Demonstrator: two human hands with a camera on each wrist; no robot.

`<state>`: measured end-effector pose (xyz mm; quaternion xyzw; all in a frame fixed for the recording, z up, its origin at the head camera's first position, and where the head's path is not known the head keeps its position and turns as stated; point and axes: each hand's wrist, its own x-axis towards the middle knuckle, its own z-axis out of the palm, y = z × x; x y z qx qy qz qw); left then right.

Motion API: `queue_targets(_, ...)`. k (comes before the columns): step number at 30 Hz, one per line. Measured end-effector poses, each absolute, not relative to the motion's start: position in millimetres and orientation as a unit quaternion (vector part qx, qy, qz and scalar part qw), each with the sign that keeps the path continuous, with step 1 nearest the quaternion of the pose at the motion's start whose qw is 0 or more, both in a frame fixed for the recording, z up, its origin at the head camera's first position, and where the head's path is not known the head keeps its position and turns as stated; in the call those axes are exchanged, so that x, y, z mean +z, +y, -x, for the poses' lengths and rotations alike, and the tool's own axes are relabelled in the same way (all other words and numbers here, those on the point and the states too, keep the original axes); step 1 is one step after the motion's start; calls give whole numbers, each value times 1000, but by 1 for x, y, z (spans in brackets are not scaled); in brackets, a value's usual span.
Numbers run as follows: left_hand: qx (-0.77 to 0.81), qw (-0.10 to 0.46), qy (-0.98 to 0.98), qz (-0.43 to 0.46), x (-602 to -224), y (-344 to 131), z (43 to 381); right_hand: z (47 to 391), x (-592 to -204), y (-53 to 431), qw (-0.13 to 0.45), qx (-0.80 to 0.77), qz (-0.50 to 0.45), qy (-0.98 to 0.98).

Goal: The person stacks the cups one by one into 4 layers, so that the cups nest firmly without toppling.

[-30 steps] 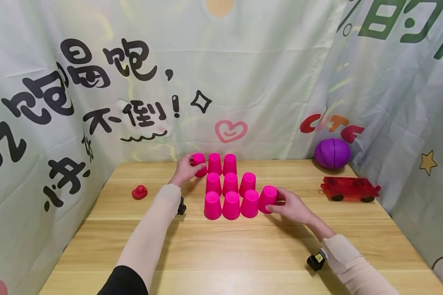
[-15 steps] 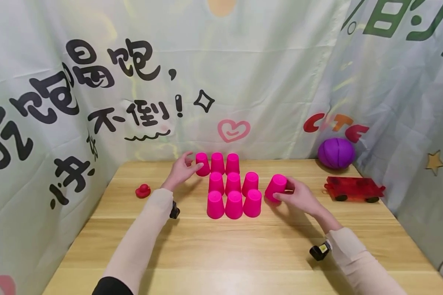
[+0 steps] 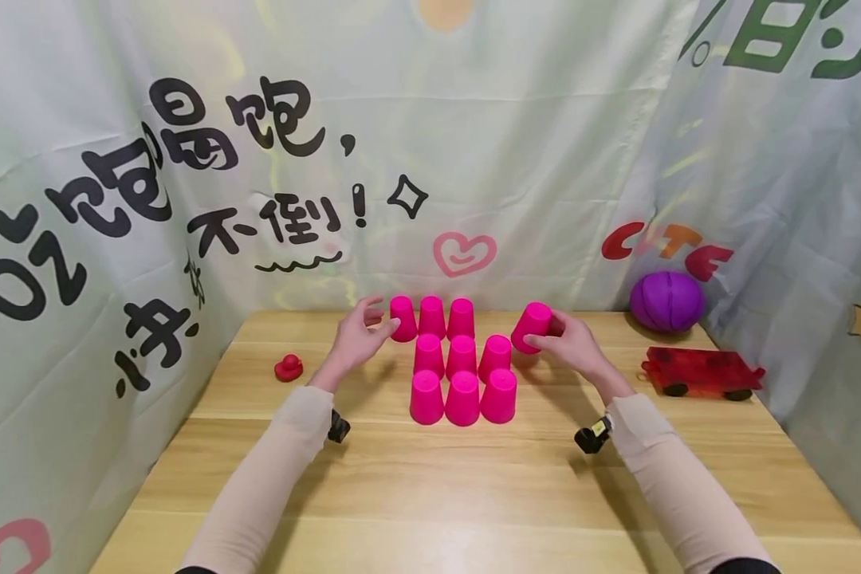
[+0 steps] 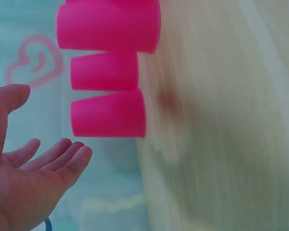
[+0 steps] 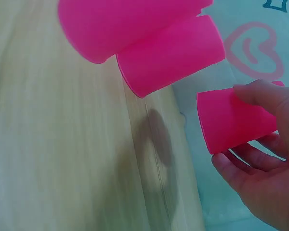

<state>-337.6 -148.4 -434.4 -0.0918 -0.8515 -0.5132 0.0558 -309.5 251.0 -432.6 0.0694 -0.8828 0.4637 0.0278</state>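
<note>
Vs 1 s ago, the held cup (image 3: 531,325) has gone from the R end of the front row (image 3: 462,400) to the far side: tilted, lifted off the desk (image 3: 416,494), R of the back row (image 3: 432,317) w/ a gap btwn. R hand (image 3: 575,344) pinches it, thumb one side, fingers the other. L hand (image 3: 357,338) has come off the end cup (image 3: 405,316), back L; thumb & fingers spread apart, nothing held, just beside it. Net: front row's down to 3, same as middle row (image 3: 461,357) & back, so the held cup is the odd one out, prob. not placed yet.

Cups: smooth pink, prob. plastic, tapered; those standing are mouth-down, flat round bases up. Desk: pale, streaky woodgrain, slight sheen. Curtain (image 3: 531,159): thin, creased, printed fabric.
</note>
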Motion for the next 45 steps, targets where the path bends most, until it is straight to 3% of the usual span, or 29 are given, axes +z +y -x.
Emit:
queue_targets(14,-532,49,-833,143,-442,-145,287,349,-443,224,-14,490,-89,-867)
queue_targets(21,-526,16,-829,187,-448,-140,268,359,-449,221,-16,469,-94,-878)
queue_targets(39,-511,-42,-827,229,-457,-130,248,376,-456,208,-38,436,-111,-892)
queue_targets(45,-511,-38,-823,243,-458,-130,244,377,-456,204,-51,438,-108,-891)
